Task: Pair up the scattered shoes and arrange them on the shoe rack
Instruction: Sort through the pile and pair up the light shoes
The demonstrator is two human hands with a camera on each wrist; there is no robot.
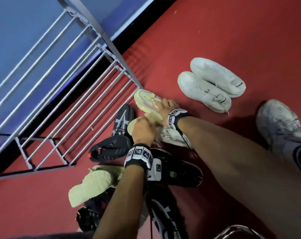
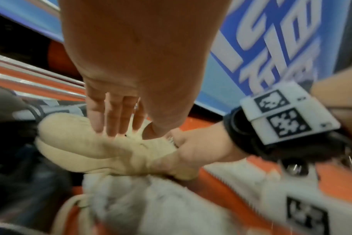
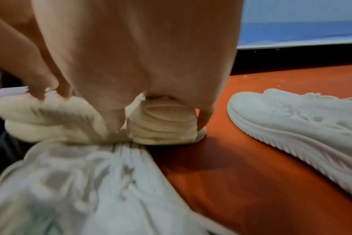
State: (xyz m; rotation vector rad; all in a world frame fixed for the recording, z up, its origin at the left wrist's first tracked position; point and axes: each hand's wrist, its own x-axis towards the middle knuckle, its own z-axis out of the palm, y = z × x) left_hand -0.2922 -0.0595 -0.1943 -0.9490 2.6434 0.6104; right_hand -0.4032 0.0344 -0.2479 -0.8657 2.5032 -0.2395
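Both hands work on cream shoes at the open corner of the shoe rack (image 1: 101, 54), a grey metal frame with bar shelves standing on the red floor (image 1: 215, 40) against a blue wall.

Right hand (image 1: 167, 107): it lies over the heel end of a cream shoe (image 1: 146, 100) whose toe sits just beside the rack's corner post. In the right wrist view the thumb (image 3: 206, 117) and fingers are curled around the heel counter, so the hand grips this shoe.

Left hand (image 1: 142, 130): it rests on a second cream shoe (image 2: 86, 147) directly beside the first. In the left wrist view the fingers (image 2: 113, 116) lie straight and together, pressing down on the upper – no curl around it is visible. The head view hides the fingertips.

Surrounding items:
- A grey-white sneaker (image 1: 172, 137) lies under and next to the held shoes, touching them.
- A black shoe with white stripes (image 1: 123, 118) lies between the rack and the hands; another black shoe (image 1: 110, 147) lies just below it.
- A pair of white shoes (image 1: 211, 85) stands side by side on the floor, well apart from the rack – the two touch along their sides.
- A pale shoe, sole up (image 1: 91, 185), rests on a pile near the left forearm, beside a black shoe with green marks (image 1: 179, 171).
- The person's own foot in a grey sneaker (image 1: 280, 126) stands at far right.

The rack shelves in view carry no shoes.
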